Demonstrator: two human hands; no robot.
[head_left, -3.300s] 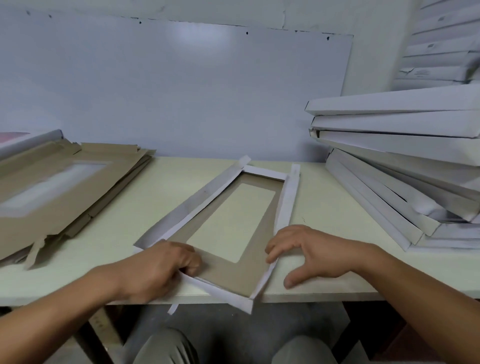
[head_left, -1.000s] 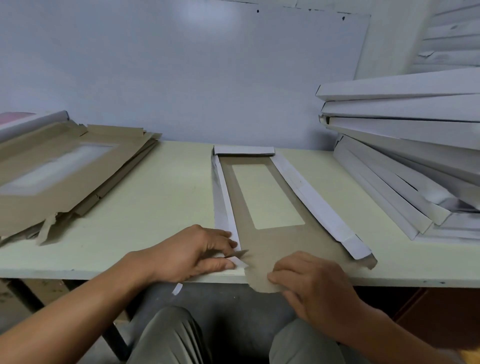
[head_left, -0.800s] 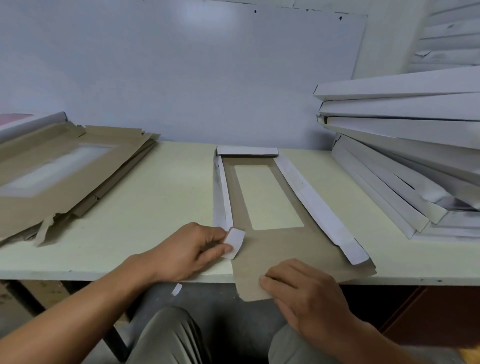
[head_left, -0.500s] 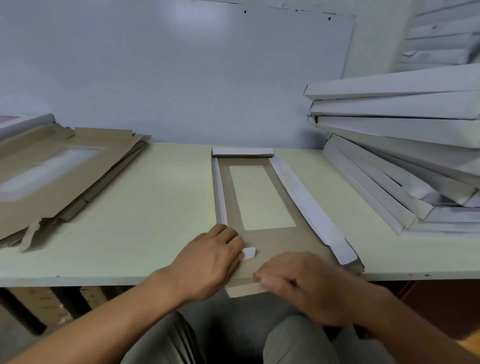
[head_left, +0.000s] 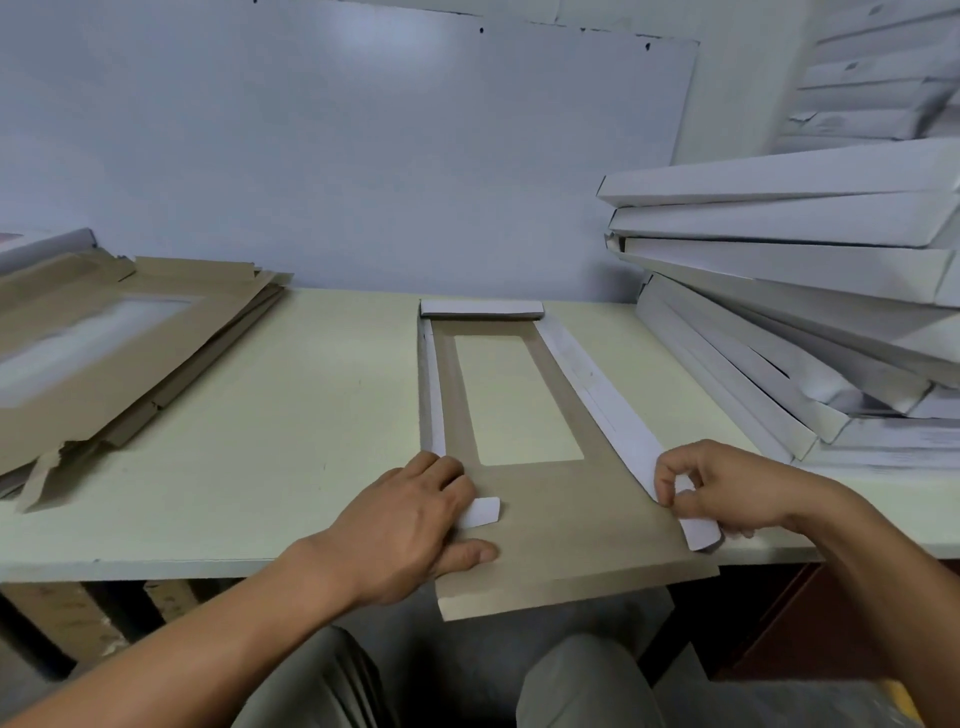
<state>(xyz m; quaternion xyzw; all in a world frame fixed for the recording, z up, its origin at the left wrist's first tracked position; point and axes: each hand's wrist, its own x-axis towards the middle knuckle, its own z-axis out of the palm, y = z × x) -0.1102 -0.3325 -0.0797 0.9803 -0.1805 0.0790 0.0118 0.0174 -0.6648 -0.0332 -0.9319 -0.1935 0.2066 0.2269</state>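
**Desk:** Where is the box blank?

**Me:** I see the box blank flat and brown side up in the middle of the tabletop. Its near end hangs over the front edge, above the person's knees.

**Desk:** And the grips?

**Me:** The left grip is spread, lying on the blank's near left corner. Its fingers press down on the small tab (a white stub poking out from under them), and the thumb rests on the brown card. The right grip is closed on the right flap, pinching its near end between thumb and fingers just at the blank's right edge.

**Desk:** The other flaps?

**Me:** The left flap is folded in along its side, and the far flap lies across the far end.

**Desk:** What's around it?

**Me:** To the left, well apart, I see a pile of brown blanks. To the right there is a leaning stack of white boxes, near the right grip.
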